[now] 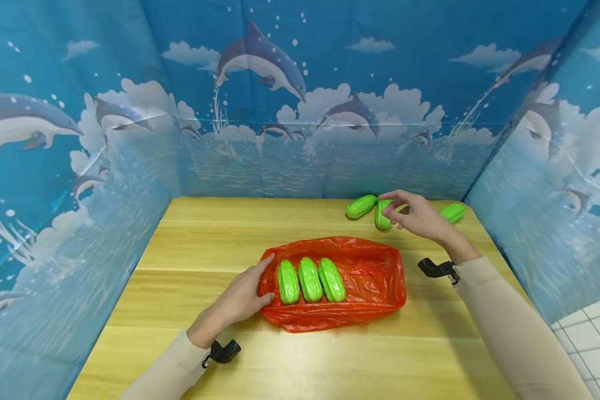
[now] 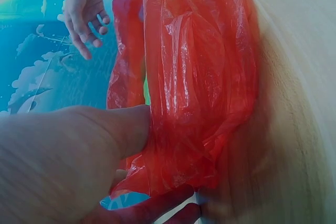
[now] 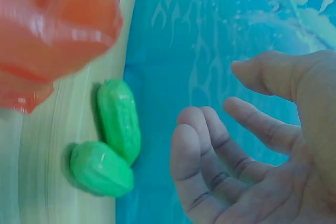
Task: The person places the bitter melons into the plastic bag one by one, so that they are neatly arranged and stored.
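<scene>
A red plastic bag (image 1: 372, 278) lies spread on the table with its mouth facing up. Three green ridged gourd-like vegetables (image 1: 310, 279) sit side by side in its left half. My left hand (image 1: 240, 291) holds the bag's left end, thumb on the near rim and index finger along the far one; the bag (image 2: 194, 77) hides part of its fingers in the left wrist view. Near the back edge, my right hand (image 1: 415, 214) hovers by a green gourd (image 1: 382, 215), loosely bent fingers holding nothing. Another gourd (image 1: 361, 206) lies just left of that one.
A further green gourd (image 1: 452, 212) rests at the back right corner, partly behind my right hand. The wooden table (image 1: 190, 239) is walled by a dolphin-print curtain (image 1: 280, 161) on the back and both sides. White tiles (image 1: 595, 328) show at the lower right.
</scene>
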A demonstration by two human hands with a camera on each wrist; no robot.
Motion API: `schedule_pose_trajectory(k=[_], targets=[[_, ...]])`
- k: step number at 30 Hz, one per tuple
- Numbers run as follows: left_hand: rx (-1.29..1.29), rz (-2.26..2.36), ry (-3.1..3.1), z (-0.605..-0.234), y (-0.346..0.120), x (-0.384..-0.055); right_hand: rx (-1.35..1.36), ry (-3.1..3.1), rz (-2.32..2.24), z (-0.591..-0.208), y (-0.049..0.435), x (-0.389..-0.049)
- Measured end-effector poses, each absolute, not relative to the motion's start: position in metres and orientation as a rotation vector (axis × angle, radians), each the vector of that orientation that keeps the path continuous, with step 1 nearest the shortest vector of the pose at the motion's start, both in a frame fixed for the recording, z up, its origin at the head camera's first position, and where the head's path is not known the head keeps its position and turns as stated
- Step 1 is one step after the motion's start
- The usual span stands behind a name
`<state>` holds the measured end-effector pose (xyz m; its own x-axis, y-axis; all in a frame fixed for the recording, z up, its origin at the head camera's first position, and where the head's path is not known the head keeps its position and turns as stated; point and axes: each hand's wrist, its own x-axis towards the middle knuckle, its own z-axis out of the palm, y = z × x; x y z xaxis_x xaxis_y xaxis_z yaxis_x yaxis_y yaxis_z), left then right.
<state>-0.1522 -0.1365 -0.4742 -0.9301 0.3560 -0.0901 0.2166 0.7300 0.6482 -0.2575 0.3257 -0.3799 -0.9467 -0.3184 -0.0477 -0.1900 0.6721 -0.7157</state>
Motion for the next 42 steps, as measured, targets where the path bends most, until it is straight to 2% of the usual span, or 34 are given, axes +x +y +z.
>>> schedule_pose_trajectory(k=[28,42], targets=[[0.426,1.013,2.701,-0.48,-0.14,-0.153,-0.201,2.693,-1.065,-0.441,0.362,-0.327],[0.454,1.021,2.718,-0.48,-0.142,-0.156,-0.164,2.625,-1.015,-0.461,0.361,-0.346]])
